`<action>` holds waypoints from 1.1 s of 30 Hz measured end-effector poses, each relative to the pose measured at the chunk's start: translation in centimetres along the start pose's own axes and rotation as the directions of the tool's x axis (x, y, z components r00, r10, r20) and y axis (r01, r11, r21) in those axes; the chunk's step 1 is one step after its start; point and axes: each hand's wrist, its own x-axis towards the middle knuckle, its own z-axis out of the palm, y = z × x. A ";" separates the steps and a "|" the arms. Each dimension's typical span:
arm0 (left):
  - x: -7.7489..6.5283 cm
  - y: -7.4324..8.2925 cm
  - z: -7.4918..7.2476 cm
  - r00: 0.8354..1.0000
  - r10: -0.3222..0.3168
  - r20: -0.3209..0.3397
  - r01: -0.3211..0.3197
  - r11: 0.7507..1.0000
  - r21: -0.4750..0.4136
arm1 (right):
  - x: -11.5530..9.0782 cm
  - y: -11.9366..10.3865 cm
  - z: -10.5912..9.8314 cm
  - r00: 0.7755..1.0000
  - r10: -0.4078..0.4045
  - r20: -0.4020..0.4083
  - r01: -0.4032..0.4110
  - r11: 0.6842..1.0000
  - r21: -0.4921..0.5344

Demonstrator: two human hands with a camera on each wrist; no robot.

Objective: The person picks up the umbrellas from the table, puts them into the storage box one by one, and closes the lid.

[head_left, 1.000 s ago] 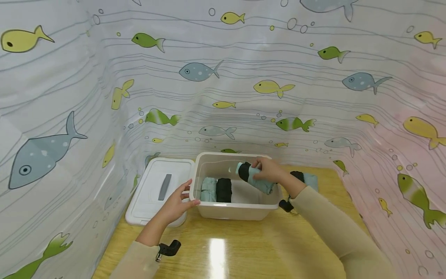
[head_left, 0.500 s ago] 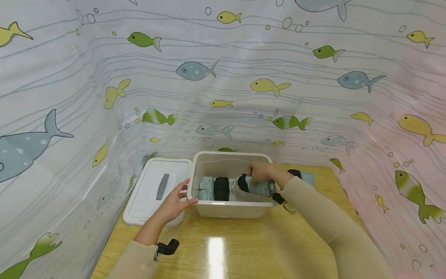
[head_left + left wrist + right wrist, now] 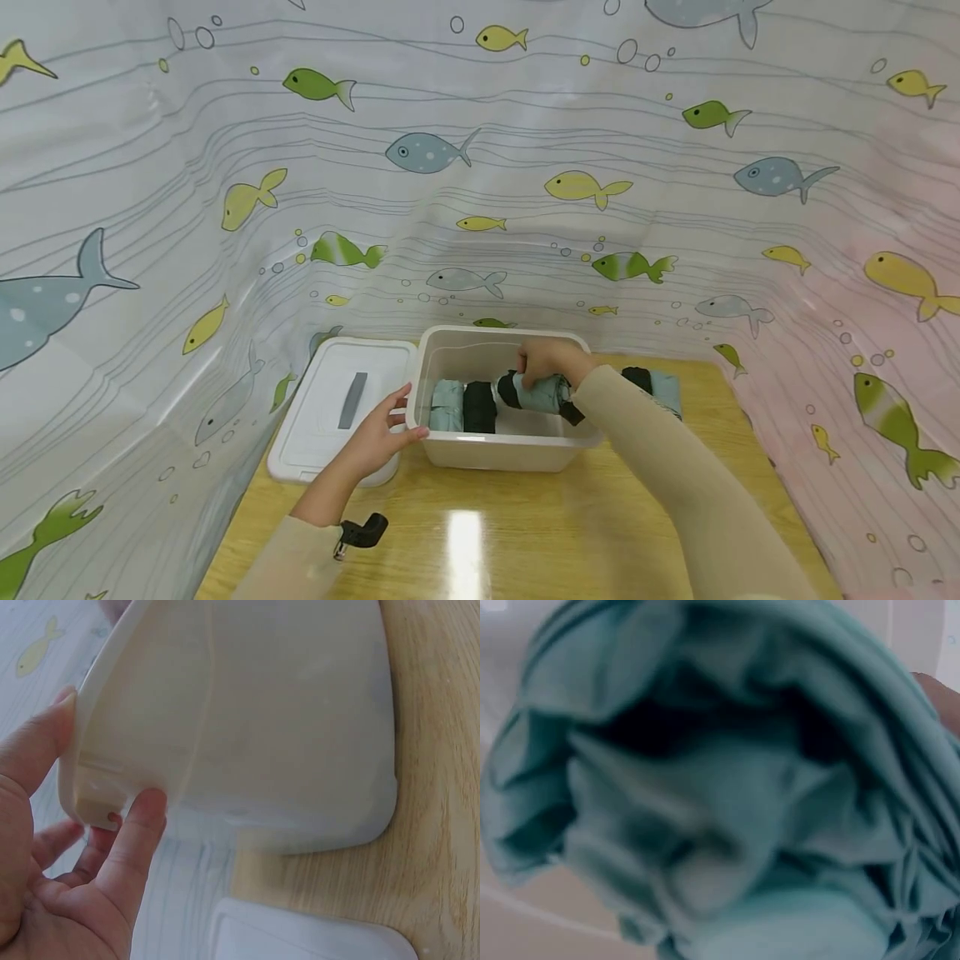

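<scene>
A fish-print sheet (image 3: 480,108) rises behind and beside the wooden table (image 3: 525,542), leaving little room beyond the white box (image 3: 495,456) at 12 o'clock. The left hand (image 3: 381,437) grips the box's rim at 8 o'clock; should that hold slacken, a bump from the right arm could shift it. The lid (image 3: 315,417) lies just beside, at 9 o'clock. Inside, towards 3 o'clock, the right hand (image 3: 551,358) grips a banded roll (image 3: 542,395); whether it touches the bottom, I cannot tell. It lies crosswise to the black roll (image 3: 480,408) and pale green roll (image 3: 447,406) at 9 o'clock, so lowering it unturned might jam them. Its loose open end could unwind if squeezed badly. Another roll (image 3: 664,389) lies outside at 3 o'clock, partly behind the right sleeve (image 3: 660,467). The wrist camera (image 3: 573,413) could snag cloth.
</scene>
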 end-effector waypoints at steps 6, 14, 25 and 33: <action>-0.1 0.1 -0.1 1.000 -0.002 -0.003 0.002 1.000 0.002 | 1.8 0.2 1.1 0.998 0.064 -0.004 -0.064 0.997 0.034; -0.2 0.0 -0.1 1.000 -0.016 -0.014 0.016 1.000 0.014 | 4.0 1.5 4.1 0.985 0.168 -0.028 -0.165 0.983 0.086; -0.3 0.1 -0.2 1.000 -0.011 -0.016 0.011 1.000 0.027 | 4.6 2.6 6.3 0.987 0.140 0.075 -0.154 0.958 0.241; -0.1 0.0 0.0 1.000 -0.019 -0.013 0.019 1.000 0.015 | 4.3 2.3 6.4 0.976 0.194 0.097 -0.215 0.924 0.316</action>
